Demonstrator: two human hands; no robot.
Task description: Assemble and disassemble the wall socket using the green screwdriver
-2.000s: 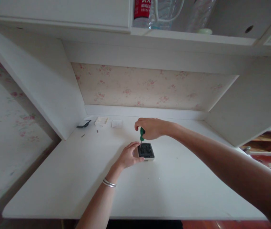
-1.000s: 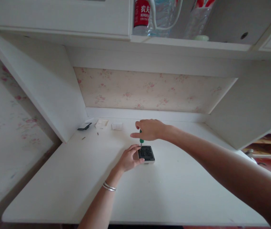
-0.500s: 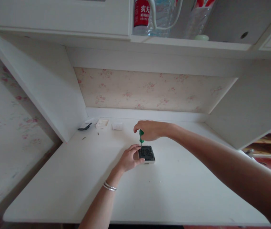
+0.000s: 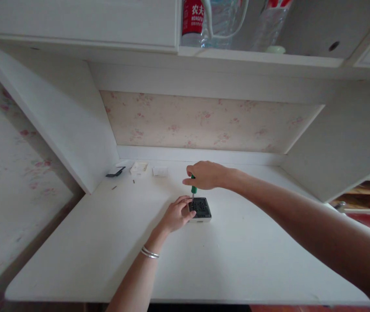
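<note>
A small square device [image 4: 202,209] lies on the white desk, its black back facing up and its light casing showing along the front. My left hand [image 4: 175,215] grips it from the left, thumb on the near corner and fingers at the far-left corner. Above it, my right hand [image 4: 207,175] is closed round the green handle of a screwdriver [image 4: 194,189]. The screwdriver stands nearly upright, its metal shaft reaching down to the device's left side. Whether the tip sits in a screw is too small to tell.
Toward the back left of the desk [image 4: 253,260] lie a black cover piece [image 4: 116,172], an open white box part [image 4: 139,168], a white rectangular piece [image 4: 160,171] and two small dark slim pieces [image 4: 114,187]. A shelf with plastic bottles [image 4: 192,21] overhangs the back.
My right hand has shifted its hold on the screwdriver: the index finger and thumb sit differently on the handle. My left thumb has moved slightly up the device's edge.
</note>
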